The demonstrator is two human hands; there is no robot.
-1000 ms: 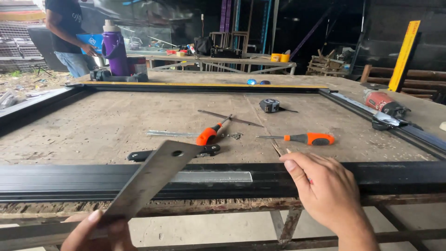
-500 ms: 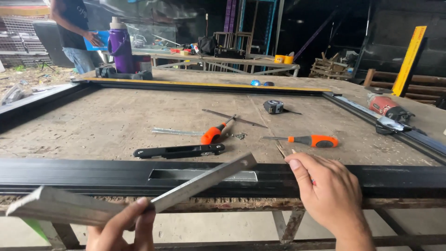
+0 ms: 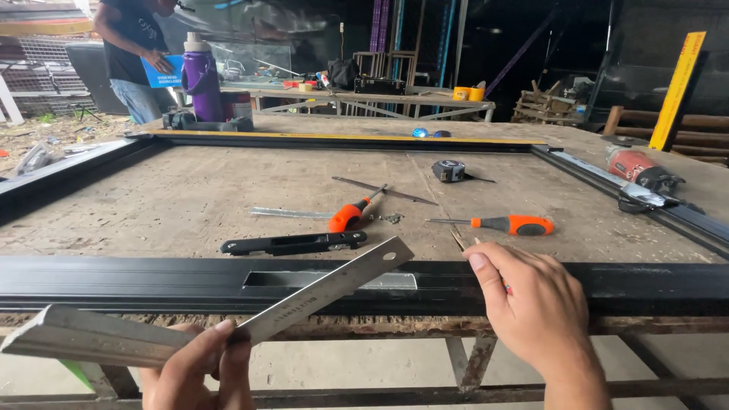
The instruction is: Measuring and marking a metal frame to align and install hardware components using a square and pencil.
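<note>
My left hand (image 3: 199, 370) grips a steel try square (image 3: 326, 288) near its corner. The ruler blade slants up to the right across the black metal frame rail (image 3: 152, 281), over a rectangular cutout (image 3: 395, 281) in it. The square's thick stock points left below the table edge. My right hand (image 3: 531, 311) rests on the same rail to the right, fingers curled round a thin pencil (image 3: 457, 240) whose tip points away from me. Just beyond the rail lies a black lock case (image 3: 292, 243).
On the worn wooden tabletop (image 3: 190, 197) lie two orange-handled screwdrivers (image 3: 349, 215) (image 3: 516, 225), a metal strip (image 3: 288, 213), a tape measure (image 3: 449, 171) and a red power tool (image 3: 638, 168). A purple bottle (image 3: 200, 76) stands far left. A person (image 3: 133, 53) stands behind it.
My left hand has swung the square down and lower, so the blade now lies flatter over the cutout and the stock shows at the left. My right hand has barely moved.
</note>
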